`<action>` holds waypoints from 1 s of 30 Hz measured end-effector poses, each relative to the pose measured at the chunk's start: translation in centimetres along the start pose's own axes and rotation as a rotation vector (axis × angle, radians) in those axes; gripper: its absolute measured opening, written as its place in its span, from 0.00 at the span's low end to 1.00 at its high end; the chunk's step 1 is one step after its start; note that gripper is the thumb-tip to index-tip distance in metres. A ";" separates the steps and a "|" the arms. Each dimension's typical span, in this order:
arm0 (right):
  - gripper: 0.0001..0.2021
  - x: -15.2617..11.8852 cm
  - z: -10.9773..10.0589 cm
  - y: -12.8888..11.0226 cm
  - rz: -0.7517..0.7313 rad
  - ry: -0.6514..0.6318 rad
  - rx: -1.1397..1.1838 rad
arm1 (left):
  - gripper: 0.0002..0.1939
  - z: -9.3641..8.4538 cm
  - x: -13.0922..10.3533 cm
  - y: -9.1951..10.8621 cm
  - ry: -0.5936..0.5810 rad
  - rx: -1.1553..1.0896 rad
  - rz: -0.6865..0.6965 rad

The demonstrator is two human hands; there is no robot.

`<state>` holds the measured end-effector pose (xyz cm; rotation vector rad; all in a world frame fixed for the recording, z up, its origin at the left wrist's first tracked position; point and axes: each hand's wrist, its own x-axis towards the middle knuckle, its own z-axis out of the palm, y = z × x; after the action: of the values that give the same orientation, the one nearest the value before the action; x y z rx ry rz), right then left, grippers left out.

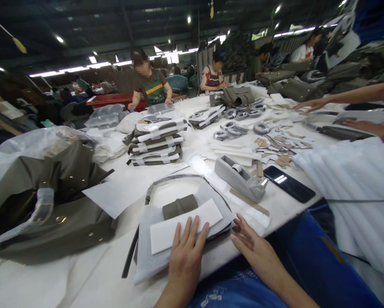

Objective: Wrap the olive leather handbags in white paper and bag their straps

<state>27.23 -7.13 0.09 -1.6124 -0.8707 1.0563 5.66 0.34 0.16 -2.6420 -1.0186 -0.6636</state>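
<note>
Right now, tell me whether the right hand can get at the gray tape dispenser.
Probably yes: the right hand is near the gray tape dispenser, and only a flat brown strip and white strip seem to lie between, nothing tall.

Black phone [290, 183], ceiling lights [74, 69]

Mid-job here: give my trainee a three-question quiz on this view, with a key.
1. True or false: the left hand rests on the white pad.
2. Fill in: a black ____ lies just right of the tape dispenser.
3. Which is nearer the right hand: (a) the tape dispenser or (b) the stack of bundles?

Key: 1 true; 2 phone; 3 a.
</note>
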 end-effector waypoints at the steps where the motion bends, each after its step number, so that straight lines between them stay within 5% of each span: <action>1: 0.43 0.1 0.0 -0.2 0.009 0.001 -0.001 | 0.28 0.0 -0.1 -0.1 0.014 0.003 0.009; 7: 0.30 0.6 -0.7 -0.8 0.050 -0.025 -0.060 | 0.27 0.0 -0.3 -0.2 0.041 0.017 0.020; 14: 0.43 0.9 0.4 -1.5 -0.002 -0.085 0.103 | 0.29 0.2 -0.2 -0.1 0.096 0.008 0.019; 23: 0.41 1.0 1.5 -3.9 -0.016 -0.066 0.011 | 0.30 -0.3 -1.1 -1.4 0.071 0.008 0.025; 30: 0.36 0.0 2.4 -6.8 0.061 -0.019 0.310 | 0.29 -0.2 -1.3 -1.6 0.110 -0.031 0.001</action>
<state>24.66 -4.54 6.30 -1.3766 -0.6365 1.1873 3.67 0.65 -0.19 -2.5995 -0.9830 -0.8213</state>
